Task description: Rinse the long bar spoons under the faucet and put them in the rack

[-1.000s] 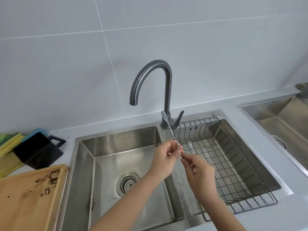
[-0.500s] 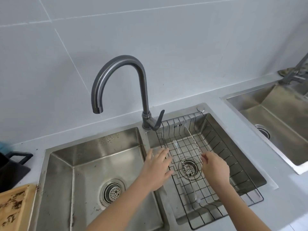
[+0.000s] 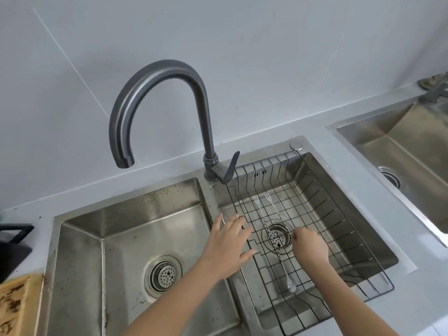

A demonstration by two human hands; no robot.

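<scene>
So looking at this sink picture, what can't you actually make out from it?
- Right hand: its fingertips curl under, so the head view cannot show whether it touches the bar spoons.
- Second spoon's bowl end: hidden behind the right hand and wrist.
- Black container: cut off by the left edge.
- Cutting board: only a corner shows at the bottom left.
- Second faucet: cut off at the right edge and blurred.

No readable txt, labels or nos. anywhere; small dark mark on rack [image 3: 315,190] illegible.
</scene>
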